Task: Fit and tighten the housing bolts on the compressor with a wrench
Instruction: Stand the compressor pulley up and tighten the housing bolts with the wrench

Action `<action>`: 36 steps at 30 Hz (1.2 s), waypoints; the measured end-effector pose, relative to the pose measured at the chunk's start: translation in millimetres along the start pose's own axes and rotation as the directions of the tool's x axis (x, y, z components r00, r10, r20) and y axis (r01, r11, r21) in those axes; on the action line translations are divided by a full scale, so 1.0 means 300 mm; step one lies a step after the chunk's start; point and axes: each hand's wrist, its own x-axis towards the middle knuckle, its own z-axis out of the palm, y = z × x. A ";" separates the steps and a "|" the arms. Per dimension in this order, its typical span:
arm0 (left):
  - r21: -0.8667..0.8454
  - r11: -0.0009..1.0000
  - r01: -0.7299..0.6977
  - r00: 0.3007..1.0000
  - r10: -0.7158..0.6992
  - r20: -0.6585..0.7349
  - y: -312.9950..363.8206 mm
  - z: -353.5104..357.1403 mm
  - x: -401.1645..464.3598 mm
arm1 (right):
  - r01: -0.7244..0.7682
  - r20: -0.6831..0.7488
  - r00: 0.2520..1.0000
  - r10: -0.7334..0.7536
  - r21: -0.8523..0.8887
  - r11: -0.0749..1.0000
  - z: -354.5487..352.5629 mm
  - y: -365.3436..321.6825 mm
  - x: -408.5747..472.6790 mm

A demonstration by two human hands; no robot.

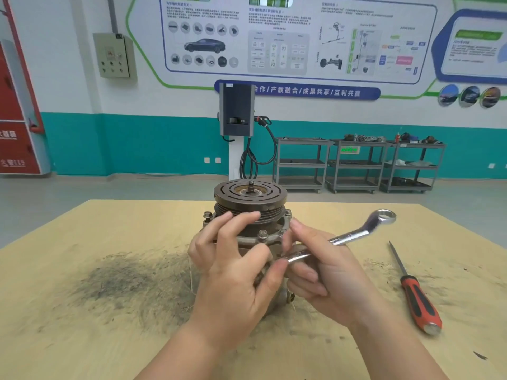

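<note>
Compressor (248, 215) stands upright mid-table (82, 325), pulley end up, directly ahead of both hands and partly hidden by them. Wrench (354, 237) is in the right hand (329, 272), fingers curled round the lower shank; free ring end points up and right, clear of the compressor, the other end runs down to the housing between the two hands, tip hidden. Left hand (233, 270) wraps the near side of the housing, forefinger laid on the pulley grooves, thumb touching the wrench shank near the right hand's fingers. Flange bolts show: one at left (207, 215), one at front (262, 233), one at right (287, 213). Both forearms come up from the bottom edge, converging. Red-handled screwdriver (417, 294) lies on the table right of the right hand, apart.
</note>
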 end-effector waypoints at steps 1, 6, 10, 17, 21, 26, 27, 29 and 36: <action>-0.001 1.000 0.000 1.000 0.000 -0.006 0.000 -0.002 0.001 | 0.020 -0.021 1.000 -0.020 0.015 1.000 -0.001 -0.001 0.003; -0.006 0.997 0.072 0.994 -0.072 -0.088 -0.019 -0.010 0.017 | 0.129 -0.168 0.977 -0.129 -0.012 0.992 -0.021 -0.019 0.009; -0.045 0.991 0.122 0.990 -0.125 -0.064 -0.026 -0.010 0.011 | 0.164 -0.139 0.974 -0.181 -0.126 0.978 -0.009 -0.002 0.011; -0.308 0.795 0.522 0.832 -0.554 -0.020 -0.050 0.004 0.009 | 0.297 -0.518 0.837 -0.174 0.165 0.941 -0.112 -0.048 0.027; -0.196 0.753 0.628 0.778 -0.603 0.176 -0.056 0.015 -0.002 | 0.299 -0.573 0.804 -0.160 0.157 0.941 -0.136 -0.040 0.034; -0.137 0.767 0.626 0.776 -0.597 0.202 -0.057 0.020 -0.007 | 0.304 -0.580 0.789 -0.203 0.081 0.949 -0.141 -0.034 0.038; -0.137 0.767 0.627 0.775 -0.598 0.203 -0.058 0.018 -0.005 | 0.300 -0.573 0.789 -0.221 0.046 0.953 -0.138 -0.033 0.037; -0.136 0.767 0.627 0.775 -0.598 0.206 -0.058 0.017 -0.002 | 0.292 -0.558 0.792 -0.250 -0.014 0.956 -0.131 -0.029 0.036; -0.135 0.775 0.617 0.783 -0.588 0.204 -0.067 0.027 -0.004 | 0.303 -0.492 0.831 -0.261 0.006 0.953 -0.111 -0.035 0.031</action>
